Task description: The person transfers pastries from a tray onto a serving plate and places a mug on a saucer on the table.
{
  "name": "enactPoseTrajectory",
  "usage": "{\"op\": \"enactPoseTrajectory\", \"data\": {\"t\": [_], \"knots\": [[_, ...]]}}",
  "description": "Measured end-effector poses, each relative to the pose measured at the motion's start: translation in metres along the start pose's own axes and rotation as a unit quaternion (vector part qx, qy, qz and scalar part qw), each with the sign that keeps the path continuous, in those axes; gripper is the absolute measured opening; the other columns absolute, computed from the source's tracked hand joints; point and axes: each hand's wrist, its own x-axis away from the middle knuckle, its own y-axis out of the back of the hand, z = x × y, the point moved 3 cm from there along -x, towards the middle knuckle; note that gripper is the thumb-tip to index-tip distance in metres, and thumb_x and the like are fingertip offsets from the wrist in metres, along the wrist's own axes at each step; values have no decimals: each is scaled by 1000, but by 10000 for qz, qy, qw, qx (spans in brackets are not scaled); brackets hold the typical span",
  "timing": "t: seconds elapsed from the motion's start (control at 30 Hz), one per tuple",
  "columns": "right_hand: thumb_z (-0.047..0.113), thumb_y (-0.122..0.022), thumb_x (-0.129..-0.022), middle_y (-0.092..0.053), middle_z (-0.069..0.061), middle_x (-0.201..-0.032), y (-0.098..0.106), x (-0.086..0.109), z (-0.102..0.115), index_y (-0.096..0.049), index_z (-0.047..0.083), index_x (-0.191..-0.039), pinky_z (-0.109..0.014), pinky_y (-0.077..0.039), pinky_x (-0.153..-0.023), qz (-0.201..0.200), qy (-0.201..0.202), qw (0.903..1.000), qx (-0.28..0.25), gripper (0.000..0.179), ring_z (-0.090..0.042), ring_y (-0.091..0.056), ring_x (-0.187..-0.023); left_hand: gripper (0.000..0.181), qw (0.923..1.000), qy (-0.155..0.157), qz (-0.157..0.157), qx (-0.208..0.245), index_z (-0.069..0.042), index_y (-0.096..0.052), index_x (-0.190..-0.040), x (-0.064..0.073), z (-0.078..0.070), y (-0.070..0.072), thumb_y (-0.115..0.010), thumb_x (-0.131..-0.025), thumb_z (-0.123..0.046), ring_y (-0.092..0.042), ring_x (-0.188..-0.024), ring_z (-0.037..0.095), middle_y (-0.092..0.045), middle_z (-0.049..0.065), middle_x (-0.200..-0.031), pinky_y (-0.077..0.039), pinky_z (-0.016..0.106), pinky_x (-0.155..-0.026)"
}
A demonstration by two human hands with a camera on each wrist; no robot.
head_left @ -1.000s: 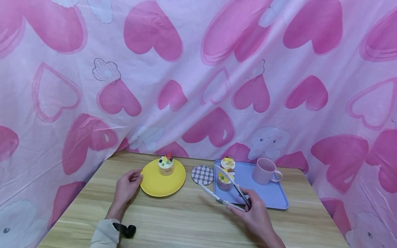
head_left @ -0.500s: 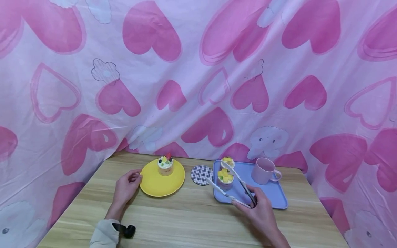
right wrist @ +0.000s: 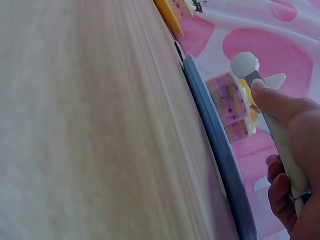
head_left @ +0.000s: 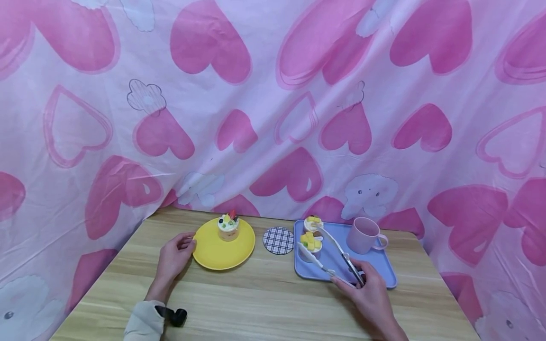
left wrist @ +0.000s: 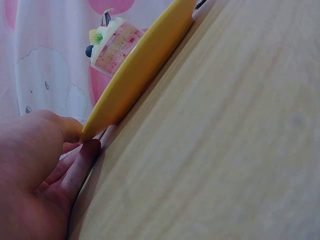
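Note:
My left hand [head_left: 174,255] pinches the near-left rim of a yellow plate [head_left: 209,258], thumb on top and fingers underneath in the left wrist view. On that plate stands a cake cup [head_left: 228,232] with cream, berries and strawberry. My right hand [head_left: 371,291] grips white-tipped tongs [head_left: 350,265], their arms spread apart. The tong tips are at either side of a cake cup topped with mango cubes [head_left: 310,242], on the left of a blue tray [head_left: 341,274]. Behind it is another fruit-topped cup [head_left: 313,221]. In the right wrist view a cake cup [right wrist: 227,100] shows pink layers.
A pink mug [head_left: 363,235] stands on the tray's right side, handle to the right. Between plate and tray lies a round checked coaster [head_left: 278,240]. A pink heart-patterned cloth [head_left: 264,94] hangs behind the wooden table [head_left: 239,303].
My right hand has moved the tongs rightward and closer, so their tips go from left of the mango cup to both its sides. The left hand keeps its place on the plate.

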Motion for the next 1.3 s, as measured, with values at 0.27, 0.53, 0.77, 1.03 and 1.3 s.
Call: {"op": "enactPoseTrajectory", "data": {"t": [0.27,0.53,0.77,1.03,1.3], "knots": [[73,-80,-62,-67,-1,-117,1,-1,-4,-63,17,-126,-20,-53,-77,-68,116,9999,80,86,-15,-59,-98,35,10000,0,13,22,-15,-65,-131,-2,0,0,-64,-99,-29,-67,-108,23,-70,10,-120,-61,27,-85],[73,-81,-62,-69,-1,-115,0,-2,-9,-64,16,-125,-20,-54,-78,86,44,9998,167,86,-14,-61,-96,35,10000,-31,0,32,-15,-65,-130,0,0,-1,-64,-98,-28,-67,-108,23,-71,10,-119,-61,29,-85],[75,-79,-61,-68,-1,-113,-1,-2,-8,-63,17,-126,-21,-52,-78,253,-129,9995,160,88,-15,-59,-95,35,10000,-57,-22,5,-14,-65,-130,-1,1,-1,-64,-98,-28,-68,-107,24,-71,11,-118,-61,29,-85],[76,-78,-61,-68,-1,-109,0,-3,-7,-64,17,-123,-24,-50,-79,367,-240,9988,217,87,-16,-58,-93,35,10000,-25,-4,30,-14,-65,-130,-1,0,0,-64,-99,-28,-67,-108,24,-70,11,-120,-61,28,-85],[75,-80,-62,-68,-7,-121,-5,-1,-8,-63,14,-129,-45,-56,-93,584,-244,9972,400,92,-21,-61,-104,34,10000,-24,-38,10,-15,-66,-130,0,-1,0,-65,-98,-28,-68,-108,23,-71,11,-119,-61,29,-85]]}}
